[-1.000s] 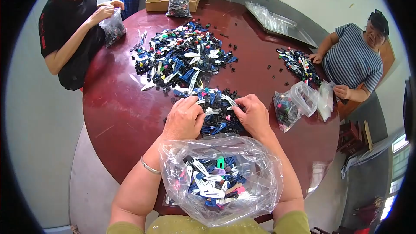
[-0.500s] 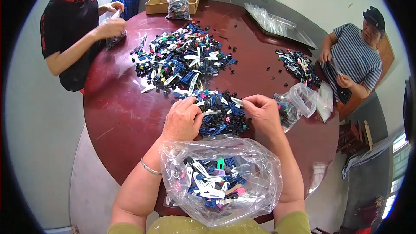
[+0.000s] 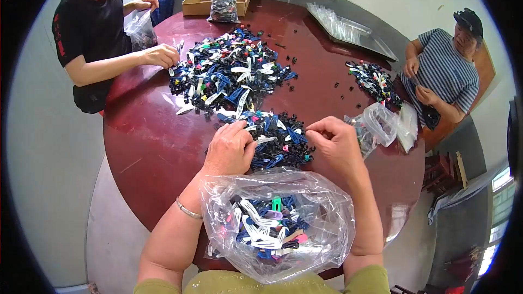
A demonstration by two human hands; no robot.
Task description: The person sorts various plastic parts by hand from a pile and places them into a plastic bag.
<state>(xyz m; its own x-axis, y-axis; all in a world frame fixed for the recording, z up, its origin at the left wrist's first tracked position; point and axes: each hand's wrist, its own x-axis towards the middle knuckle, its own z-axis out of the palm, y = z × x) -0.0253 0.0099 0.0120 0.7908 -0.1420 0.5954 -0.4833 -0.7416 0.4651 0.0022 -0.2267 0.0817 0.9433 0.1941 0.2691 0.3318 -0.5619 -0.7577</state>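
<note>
A pile of hair clips [image 3: 275, 149], mostly black and navy with some white ones, lies on the table in front of me. My left hand [image 3: 229, 149] rests at its left edge with curled fingers; their tips are partly hidden, and I cannot make out what they hold. At the right edge of the pile, my right hand [image 3: 333, 141] has thumb and forefinger pinched together; anything between them is too small to name. Nearer my body, a clear plastic bag [image 3: 329, 201] stands wide open between my forearms, with white, navy, green and pink snap clips [image 3: 267, 223] inside.
A larger heap of clips [image 3: 229, 71] spreads beyond mine on the round red table [image 3: 147, 158]. One person [image 3: 90, 32] reaches in at left; another [image 3: 447, 65] sits at right near a smaller heap [image 3: 376, 81]. Filled bags, a cardboard box [image 3: 196, 6] and a metal tray [image 3: 370, 43] stand around.
My right hand has shifted slightly right and up, and the white clip at its fingertips no longer shows there. The left-hand person's hand has moved from their bag to the large heap.
</note>
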